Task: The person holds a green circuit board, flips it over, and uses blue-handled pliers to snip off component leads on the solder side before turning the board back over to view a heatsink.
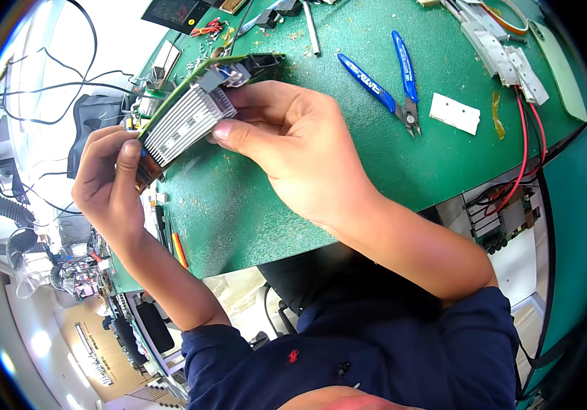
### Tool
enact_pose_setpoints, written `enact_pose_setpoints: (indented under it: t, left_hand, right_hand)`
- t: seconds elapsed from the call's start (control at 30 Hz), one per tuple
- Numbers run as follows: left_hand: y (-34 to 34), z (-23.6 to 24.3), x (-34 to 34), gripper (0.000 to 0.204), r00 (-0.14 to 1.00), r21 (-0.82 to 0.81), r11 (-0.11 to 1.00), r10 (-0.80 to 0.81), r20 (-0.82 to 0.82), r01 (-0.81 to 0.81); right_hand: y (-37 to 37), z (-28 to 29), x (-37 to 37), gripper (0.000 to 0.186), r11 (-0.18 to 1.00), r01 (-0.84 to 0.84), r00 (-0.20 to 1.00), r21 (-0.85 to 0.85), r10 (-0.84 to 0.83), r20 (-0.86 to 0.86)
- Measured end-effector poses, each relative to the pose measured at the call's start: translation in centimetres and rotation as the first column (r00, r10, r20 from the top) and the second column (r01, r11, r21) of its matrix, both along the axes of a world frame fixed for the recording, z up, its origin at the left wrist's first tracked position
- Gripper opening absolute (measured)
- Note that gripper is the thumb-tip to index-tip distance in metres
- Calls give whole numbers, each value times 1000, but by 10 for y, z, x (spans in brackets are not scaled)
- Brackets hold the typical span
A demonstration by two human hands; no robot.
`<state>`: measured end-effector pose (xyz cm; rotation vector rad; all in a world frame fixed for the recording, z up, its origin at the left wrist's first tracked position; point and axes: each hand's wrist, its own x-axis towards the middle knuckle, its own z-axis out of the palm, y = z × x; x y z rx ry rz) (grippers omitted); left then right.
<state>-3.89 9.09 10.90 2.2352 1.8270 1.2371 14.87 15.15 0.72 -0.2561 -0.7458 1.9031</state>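
Tilted above the green work mat, a green circuit board (183,87) carries a silver finned heat sink (187,126) and several small components. My left hand (112,181) is closed on its lower left end, thumb in front and fingers curled behind the edge. At the other end, my right hand (307,147) pinches the heat sink's right side, its thumb on the near face and its fingers partly hidden behind. The board's back face is turned away from view.
Blue-handled side cutters (406,106) lie spread on the mat (273,205), beside a small white plate (454,113) and an amber strip (497,115). A metal rod (311,29) rests at the back. Silver metal parts (498,55) and red wires (524,143) are at the right.
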Motion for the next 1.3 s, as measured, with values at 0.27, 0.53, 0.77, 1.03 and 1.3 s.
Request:
enact_pose_setpoints:
  t: [0.27, 0.53, 0.77, 1.03, 1.3]
  left_hand:
    - [1, 4, -7, 10, 995, 6, 998, 56, -77, -56]
    - [0, 6, -17, 16, 994, 2, 1000, 29, -110, -29]
    - [-1, 8, -22, 16, 993, -2, 999, 33, -118, -34]
    - [-4, 9, -22, 17, 990, -9, 999, 35, -139, -36]
    - [-4, 8, -19, 16, 987, 4, 998, 56, -153, -56]
  right_hand:
    - [0, -2, -10, 17, 989, 142, 990, -34, -142, -11]
    - [-3, 3, -6, 15, 989, 145, 989, -38, -146, -9]
    - [-4, 1, -10, 14, 989, 126, 990, -73, -131, -57]
    - [-4, 0, -10, 12, 988, 149, 988, -40, -150, -22]
    - [-4, -3, -15, 10, 982, 187, 982, -22, -187, -7]
